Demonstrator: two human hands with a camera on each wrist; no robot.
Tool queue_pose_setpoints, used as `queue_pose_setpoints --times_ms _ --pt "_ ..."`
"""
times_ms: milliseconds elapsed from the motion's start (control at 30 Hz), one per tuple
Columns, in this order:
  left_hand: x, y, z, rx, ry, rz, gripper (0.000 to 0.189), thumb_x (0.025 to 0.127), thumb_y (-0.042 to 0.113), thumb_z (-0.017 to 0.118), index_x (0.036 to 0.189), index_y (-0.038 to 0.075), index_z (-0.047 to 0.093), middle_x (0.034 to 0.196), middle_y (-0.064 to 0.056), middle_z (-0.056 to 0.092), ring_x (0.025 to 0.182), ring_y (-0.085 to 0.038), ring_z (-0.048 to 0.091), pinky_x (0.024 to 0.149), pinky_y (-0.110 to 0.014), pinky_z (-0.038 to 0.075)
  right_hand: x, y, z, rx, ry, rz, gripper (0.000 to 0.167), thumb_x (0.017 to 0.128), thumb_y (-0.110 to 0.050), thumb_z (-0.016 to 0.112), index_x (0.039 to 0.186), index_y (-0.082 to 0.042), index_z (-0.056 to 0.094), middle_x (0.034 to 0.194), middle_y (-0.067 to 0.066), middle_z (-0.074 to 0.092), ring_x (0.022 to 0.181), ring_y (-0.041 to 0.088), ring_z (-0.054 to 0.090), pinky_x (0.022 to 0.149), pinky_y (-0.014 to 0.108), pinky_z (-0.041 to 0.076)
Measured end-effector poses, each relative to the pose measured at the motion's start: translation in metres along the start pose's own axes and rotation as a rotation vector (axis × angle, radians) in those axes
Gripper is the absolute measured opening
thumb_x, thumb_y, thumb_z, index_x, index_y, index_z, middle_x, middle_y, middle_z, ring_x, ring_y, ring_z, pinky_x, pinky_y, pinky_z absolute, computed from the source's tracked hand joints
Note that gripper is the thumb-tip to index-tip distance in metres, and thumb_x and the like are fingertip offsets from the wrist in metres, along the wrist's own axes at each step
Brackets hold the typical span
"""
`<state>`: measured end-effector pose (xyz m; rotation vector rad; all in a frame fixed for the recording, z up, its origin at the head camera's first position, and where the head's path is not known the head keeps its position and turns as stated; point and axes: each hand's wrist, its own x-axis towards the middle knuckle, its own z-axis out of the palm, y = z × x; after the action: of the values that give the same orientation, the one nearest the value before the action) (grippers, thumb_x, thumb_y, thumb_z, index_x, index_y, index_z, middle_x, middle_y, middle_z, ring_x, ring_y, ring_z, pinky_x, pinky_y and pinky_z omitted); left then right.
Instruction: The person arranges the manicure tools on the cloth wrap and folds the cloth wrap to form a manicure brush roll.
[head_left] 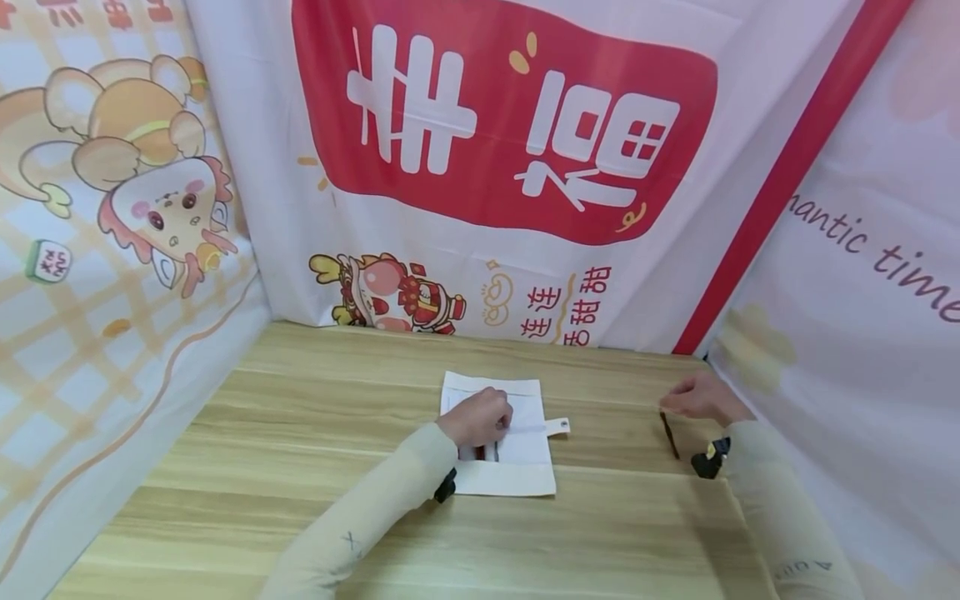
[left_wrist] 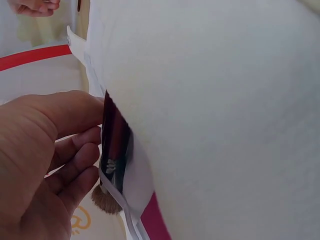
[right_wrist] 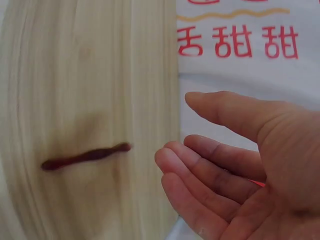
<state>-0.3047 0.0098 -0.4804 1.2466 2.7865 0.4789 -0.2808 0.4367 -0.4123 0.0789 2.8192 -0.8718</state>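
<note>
At six o'clock, the left hand (head_left: 478,417) curls, pinch unclear, at a brown-bristled brush (left_wrist: 106,201) in a white cloth case (head_left: 527,452). At four, the right hand (head_left: 701,397), thumb spread, flanks a dark-red stick (right_wrist: 87,156).

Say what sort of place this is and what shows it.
Probably a makeshift filming booth: printed cloths hang on three sides of a wood-grain table, and a black device shows at each sleeve.

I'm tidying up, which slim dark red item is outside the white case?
The stick near the right hand; the other, a bristled brush, sits in the case.
</note>
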Motion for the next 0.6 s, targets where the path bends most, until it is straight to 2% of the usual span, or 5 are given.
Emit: queue_pose_setpoints --times_ms 233,367,600 --pt "0.000 -0.002 0.003 -0.017 -0.002 0.000 0.008 0.095 0.006 0.075 0.092 0.011 0.080 0.090 0.001 0.068 0.084 -0.010 0.058 0.083 -0.025 0.054 0.000 0.028 0.010 -0.093 0.053 0.020 0.045 0.093 -0.028 0.076 0.116 0.010 0.072 0.109 0.023 0.074 0.098 0.032 0.067 0.079 0.041 0.057" --pt "0.001 -0.003 0.004 -0.027 0.011 0.008 0.009 0.095 0.005 0.075 0.090 0.010 0.080 0.088 0.001 0.068 0.081 -0.009 0.057 0.080 -0.024 0.054 -0.001 0.034 0.020 -0.066 0.090 0.042 0.037 0.092 -0.025 0.077 0.109 0.009 0.075 0.105 0.023 0.075 0.094 0.032 0.067 0.074 0.041 0.057" --pt "0.001 -0.006 0.003 -0.042 0.013 0.023 0.011 0.094 0.004 0.074 0.086 0.011 0.078 0.086 0.000 0.068 0.081 -0.011 0.058 0.080 -0.027 0.055 0.000 0.042 0.035 -0.072 0.145 0.120 0.031 0.089 -0.030 0.081 0.096 0.001 0.079 0.090 0.010 0.076 0.084 0.023 0.065 0.065 0.031 0.051"
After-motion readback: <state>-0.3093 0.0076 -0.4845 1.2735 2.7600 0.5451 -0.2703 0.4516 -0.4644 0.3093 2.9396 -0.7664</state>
